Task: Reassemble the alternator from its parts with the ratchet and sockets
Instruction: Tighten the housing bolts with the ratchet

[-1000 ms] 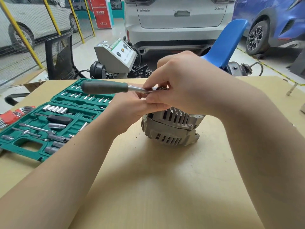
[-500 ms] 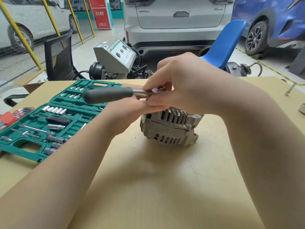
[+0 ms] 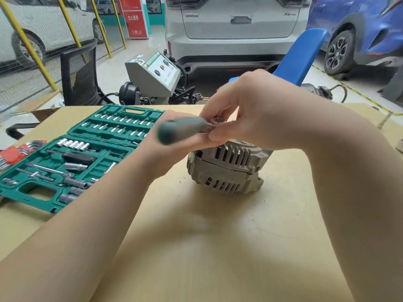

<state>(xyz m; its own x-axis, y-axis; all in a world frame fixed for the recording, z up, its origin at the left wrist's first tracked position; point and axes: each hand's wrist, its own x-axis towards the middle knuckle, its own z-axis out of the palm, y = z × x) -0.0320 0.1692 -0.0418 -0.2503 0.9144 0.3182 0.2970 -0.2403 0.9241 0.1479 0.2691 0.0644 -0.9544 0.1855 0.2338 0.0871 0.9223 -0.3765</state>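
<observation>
At centre frame the right hand (image 3: 257, 110) pinches the metal head of the dark-handled ratchet (image 3: 183, 130), its handle running left over the left hand (image 3: 174, 147) cupped beneath, directly above the grey finned alternator (image 3: 226, 168) on the tan bench (image 3: 196, 247).

The alternator (image 3: 226, 168) has a cast metal housing, dull grey and slightly rough, with ribbed vents. Left of the alternator, the ratchet (image 3: 183, 130) handle looks like matt dark rubber. Further left, the tool case (image 3: 72, 158) is green moulded plastic holding bright, glossy metal sockets (image 3: 73, 144). Under the alternator, the table (image 3: 218, 247) is smooth, matt pale wood.
</observation>
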